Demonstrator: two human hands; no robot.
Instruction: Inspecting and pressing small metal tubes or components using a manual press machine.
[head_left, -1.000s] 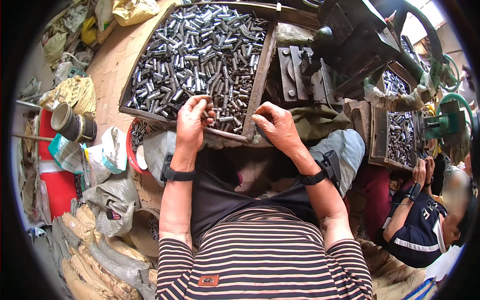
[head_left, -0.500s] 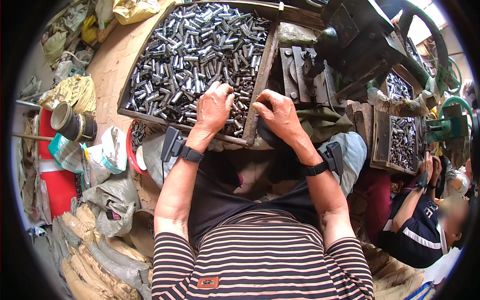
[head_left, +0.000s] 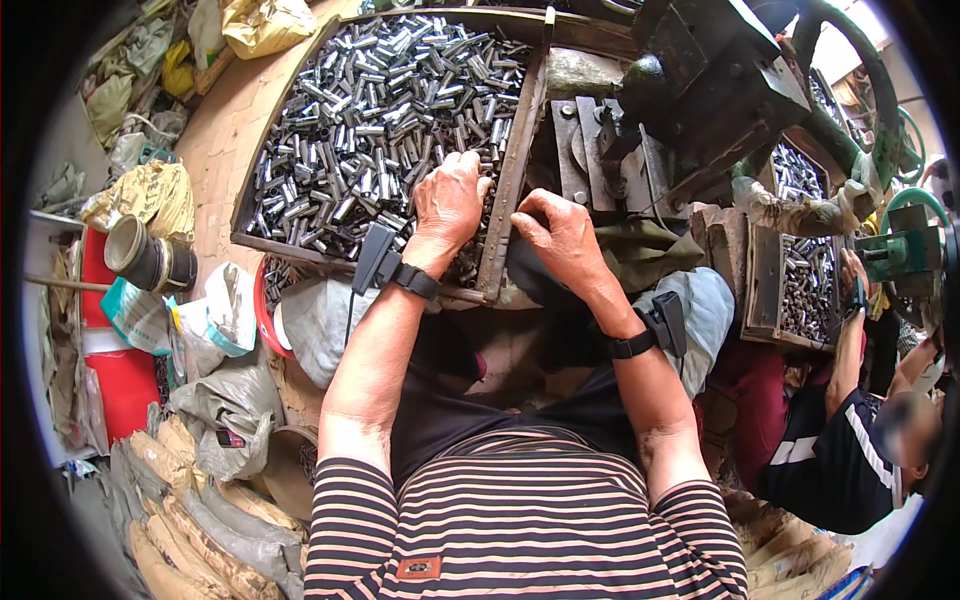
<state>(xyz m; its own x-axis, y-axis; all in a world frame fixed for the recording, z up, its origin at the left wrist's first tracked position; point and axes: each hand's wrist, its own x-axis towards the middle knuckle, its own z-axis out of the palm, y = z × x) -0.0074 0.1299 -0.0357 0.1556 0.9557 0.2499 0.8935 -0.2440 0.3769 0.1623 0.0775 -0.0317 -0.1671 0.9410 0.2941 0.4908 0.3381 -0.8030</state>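
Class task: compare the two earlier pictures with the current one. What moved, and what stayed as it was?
The left hand went from the tray's near edge forward into the heap of small metal tubes, palm down on them. The right hand kept to the wooden tray at its right rim, fingers curled; whether it holds a tube cannot be told. Tray, tubes and the machine stayed put.

Lots of small shiny metal tubes point(head_left: 380, 130) lie in a big heap, pointing every way. They fill a wide wooden tray point(head_left: 512, 190) on the far left side. The tubes are short, round and silver-grey. Some near the tray's right wall lie under the left hand point(head_left: 450, 200).
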